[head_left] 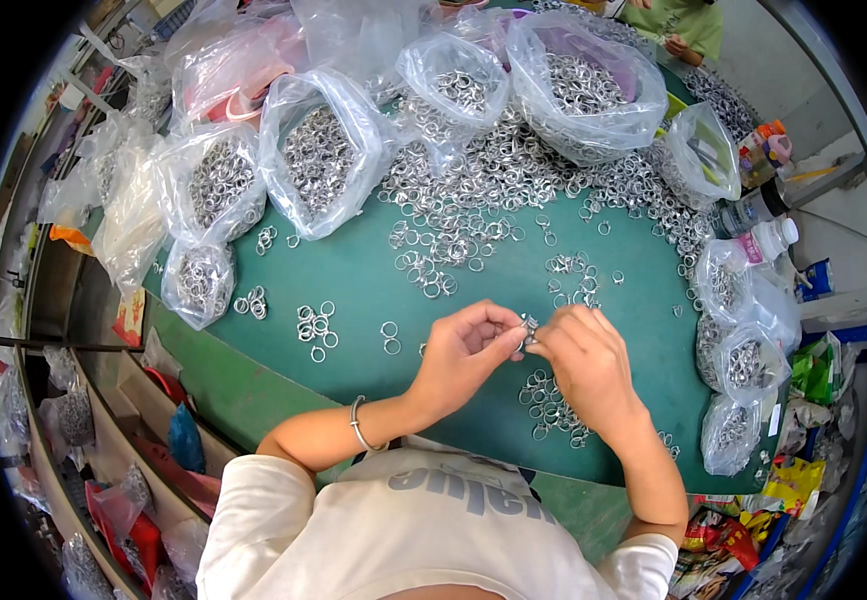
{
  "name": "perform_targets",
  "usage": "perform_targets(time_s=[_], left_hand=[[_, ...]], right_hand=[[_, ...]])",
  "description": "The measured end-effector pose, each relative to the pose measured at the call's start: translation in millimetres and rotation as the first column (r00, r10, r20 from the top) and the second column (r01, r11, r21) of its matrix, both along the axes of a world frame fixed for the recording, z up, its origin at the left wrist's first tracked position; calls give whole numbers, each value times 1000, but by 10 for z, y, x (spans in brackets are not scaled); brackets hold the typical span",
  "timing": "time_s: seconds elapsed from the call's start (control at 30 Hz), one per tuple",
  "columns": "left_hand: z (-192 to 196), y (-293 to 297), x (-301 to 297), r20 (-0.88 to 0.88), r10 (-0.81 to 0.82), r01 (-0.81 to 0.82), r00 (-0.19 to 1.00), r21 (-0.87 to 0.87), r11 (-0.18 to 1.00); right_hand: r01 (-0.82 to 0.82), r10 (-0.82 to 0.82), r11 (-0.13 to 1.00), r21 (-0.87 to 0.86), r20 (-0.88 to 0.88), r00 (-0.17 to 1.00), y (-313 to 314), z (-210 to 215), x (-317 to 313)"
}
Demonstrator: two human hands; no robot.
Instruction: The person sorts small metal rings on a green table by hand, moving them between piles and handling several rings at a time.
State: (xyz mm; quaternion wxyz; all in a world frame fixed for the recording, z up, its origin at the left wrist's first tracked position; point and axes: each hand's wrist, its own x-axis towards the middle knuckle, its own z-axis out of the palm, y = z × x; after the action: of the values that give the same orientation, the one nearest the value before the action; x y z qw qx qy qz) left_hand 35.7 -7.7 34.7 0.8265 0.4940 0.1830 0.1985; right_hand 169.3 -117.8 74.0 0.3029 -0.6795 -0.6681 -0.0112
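My left hand [466,352] and my right hand [590,362] meet over the green tabletop [354,270]. Both pinch a small silver ring [530,328] between their fingertips; the fingers partly cover it, so its details are hard to make out. A loose group of silver rings [551,408] lies below and beside my right hand. Beyond the fingers, more rings [572,268] lie scattered, leading toward a large heap of rings [494,175]. Left of my left hand sit a pair of rings [391,338] and a small cluster [317,328].
Open plastic bags of rings [319,160] line the far and left sides, including a big one [584,90]. Smaller filled bags [732,430] and a bottle [769,240] stand along the right edge. Another person [689,30] is at the far right. Shelves [104,440] flank the left.
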Motion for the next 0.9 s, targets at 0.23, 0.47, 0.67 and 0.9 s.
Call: perform_targets(time_s=[0.23,0.47,0.67,0.9], left_hand=[[24,117,2,84,-176,177,981,-7,984],[166,142,-40,-87,-91,125,992,794,595],[63,222,-51,10,-95,41,995,855,517],[-24,177,-2,154,-85,-78,984,816,573]], right_hand=[[-42,-72,988,-151,-676,733,-35,-200,43],[-67,-113,982,-175,-839,532,-92,-333,9],[98,-131,991,-89,-577,806,-120,-235,-104],[141,-177,982,-127,-874,452,-147,-302,-268]])
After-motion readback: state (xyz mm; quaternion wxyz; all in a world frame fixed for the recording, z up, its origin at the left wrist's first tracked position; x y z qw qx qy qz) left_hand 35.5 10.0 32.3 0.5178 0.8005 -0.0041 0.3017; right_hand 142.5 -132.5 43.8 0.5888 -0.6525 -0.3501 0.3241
